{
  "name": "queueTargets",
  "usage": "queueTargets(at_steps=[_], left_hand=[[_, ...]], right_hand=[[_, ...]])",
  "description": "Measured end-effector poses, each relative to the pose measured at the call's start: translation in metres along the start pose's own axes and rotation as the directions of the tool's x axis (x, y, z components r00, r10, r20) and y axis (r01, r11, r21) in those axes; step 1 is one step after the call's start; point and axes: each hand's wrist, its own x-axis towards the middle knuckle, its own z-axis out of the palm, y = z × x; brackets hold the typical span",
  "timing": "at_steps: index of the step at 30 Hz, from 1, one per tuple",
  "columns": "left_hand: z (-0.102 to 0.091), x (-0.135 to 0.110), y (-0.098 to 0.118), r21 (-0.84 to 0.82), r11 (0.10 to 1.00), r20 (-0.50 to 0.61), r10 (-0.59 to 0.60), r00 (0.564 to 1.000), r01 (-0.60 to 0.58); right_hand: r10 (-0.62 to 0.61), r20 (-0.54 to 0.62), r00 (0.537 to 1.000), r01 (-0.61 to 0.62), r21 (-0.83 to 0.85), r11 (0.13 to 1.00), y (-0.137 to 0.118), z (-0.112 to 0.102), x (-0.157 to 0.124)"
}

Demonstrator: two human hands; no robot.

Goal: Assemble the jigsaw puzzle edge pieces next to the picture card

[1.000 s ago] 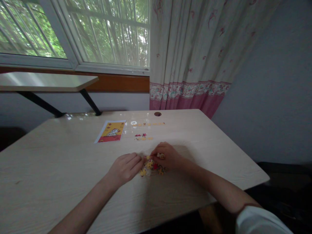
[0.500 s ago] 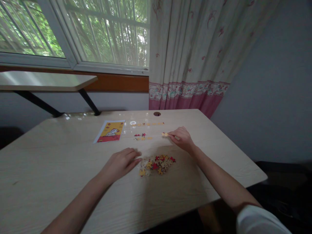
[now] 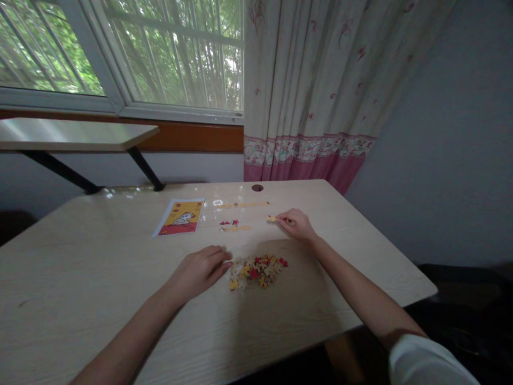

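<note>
My right hand (image 3: 297, 225) pinches a yellow puzzle piece (image 3: 271, 218) between thumb and fingertips, just over or on the table, to the right of the short rows. At the left edge of a loose heap of puzzle pieces (image 3: 262, 270), my left hand (image 3: 206, 268) has its thumb and index finger closed on what looks like a pale puzzle piece, mostly hidden. Yellow, red and white-backed pieces mix in the heap. Behind it lie a short row of yellow pieces (image 3: 235, 229), a few red pieces (image 3: 230, 222) and a longer yellow row (image 3: 246, 204).
A printed picture (image 3: 181, 217) of a white animal on yellow and red lies left of the rows. The table (image 3: 120, 278) has a round cable hole (image 3: 257, 188) at its back edge. A raised shelf (image 3: 76, 133) stands back left, beside a window and a curtain (image 3: 304, 96).
The piece in my right hand has turned slightly, with the hand staying nearly in place. My left thumb and index finger have come closer together at the heap's edge.
</note>
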Motion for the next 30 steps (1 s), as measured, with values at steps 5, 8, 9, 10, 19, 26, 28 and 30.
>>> queueTargets(at_steps=[5, 8, 9, 10, 19, 26, 28, 30], left_hand=[[-0.001, 0.001, 0.002, -0.016, 1.000, -0.028, 0.006, 1.000, -0.007], [0.000, 0.001, 0.002, -0.014, 1.000, -0.031, 0.003, 1.000, -0.003], [0.000, 0.000, 0.002, -0.015, 1.000, -0.035, 0.003, 0.999, -0.003], [0.000, 0.000, 0.002, -0.019, 1.000, -0.043, 0.006, 0.999, -0.007], [-0.003, 0.001, 0.005, -0.029, 1.000, -0.042, 0.010, 0.999, -0.011], [-0.001, 0.000, 0.005, -0.024, 1.000, -0.020, 0.009, 1.000, -0.010], [-0.001, 0.000, 0.005, -0.011, 1.000, -0.010, 0.009, 1.000, -0.009], [-0.002, 0.000, 0.005, -0.002, 1.000, -0.005, 0.008, 1.000, -0.008]], right_hand=[[0.239, 0.147, 0.960, -0.249, 0.048, 0.967, 0.042, 0.009, 0.014], [0.289, 0.188, 0.939, -0.288, -0.031, 0.957, 0.065, 0.013, 0.028], [0.293, 0.193, 0.936, -0.289, -0.050, 0.956, 0.071, 0.014, 0.032], [0.295, 0.198, 0.935, -0.288, -0.063, 0.956, 0.076, 0.015, 0.037], [0.300, 0.231, 0.926, -0.267, -0.166, 0.949, 0.080, 0.019, 0.052], [0.309, 0.215, 0.927, -0.279, -0.158, 0.947, 0.070, 0.025, 0.050], [0.318, 0.206, 0.925, -0.290, -0.155, 0.944, 0.070, 0.026, 0.051], [0.326, 0.200, 0.924, -0.299, -0.153, 0.942, 0.070, 0.026, 0.052]])
